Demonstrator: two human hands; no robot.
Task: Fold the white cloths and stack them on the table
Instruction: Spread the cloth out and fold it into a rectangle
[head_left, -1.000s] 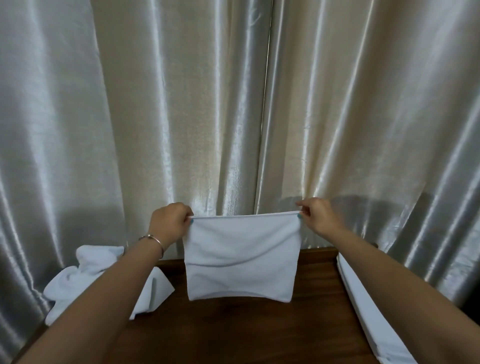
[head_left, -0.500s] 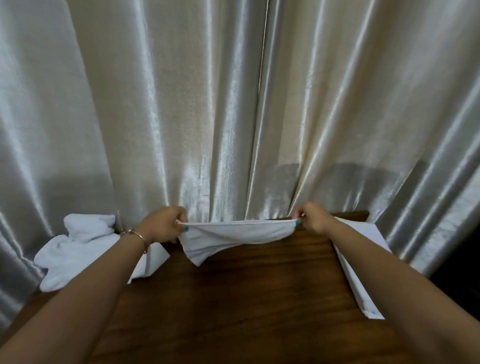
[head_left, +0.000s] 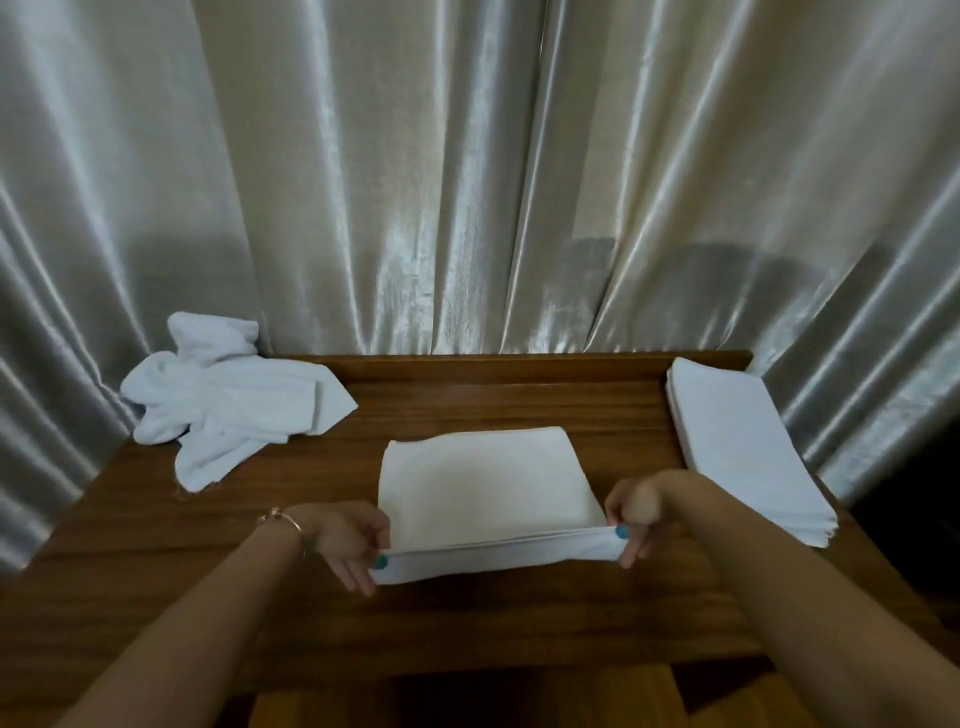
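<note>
A white cloth (head_left: 483, 483) lies flat in the middle of the brown wooden table (head_left: 519, 613), its near edge lifted a little. My left hand (head_left: 353, 540) pinches the near left corner and my right hand (head_left: 636, 509) pinches the near right corner. A heap of unfolded white cloths (head_left: 228, 400) sits at the table's back left. On the right side stands a neat stack of folded white cloths (head_left: 743, 447).
Shiny silver-beige curtains (head_left: 467, 182) hang right behind the table and wrap around both sides. The table has a raised back rail (head_left: 519, 364). Its front edge runs just below my forearms, with wooden flooring under it.
The cloth hung in the air between my hands a second ago. I have lowered it and drawn it toward me, so it now rests spread on the table. My view has tilted down.
</note>
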